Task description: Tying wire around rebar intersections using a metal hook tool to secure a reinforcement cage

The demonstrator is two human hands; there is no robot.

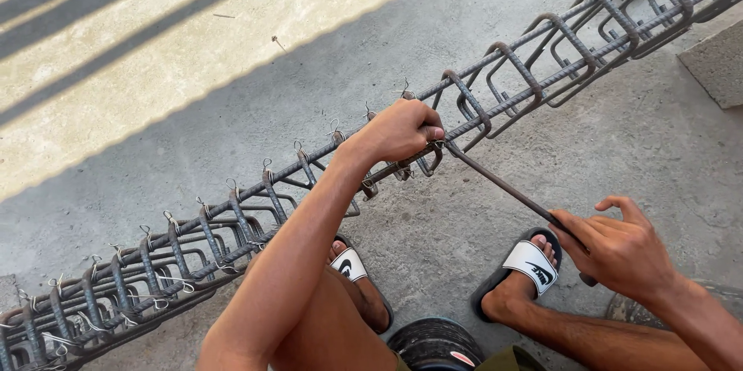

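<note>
Your left hand (398, 131), arm outstretched, clamps the rebar cage (542, 54); your right hand (619, 247) grips the tying hook (503, 189), angled up to the cage.

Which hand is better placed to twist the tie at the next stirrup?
Probably the right hand: it grips the hooked rod, whose tip sits at the cage. The left hand steadies the bars.
</note>
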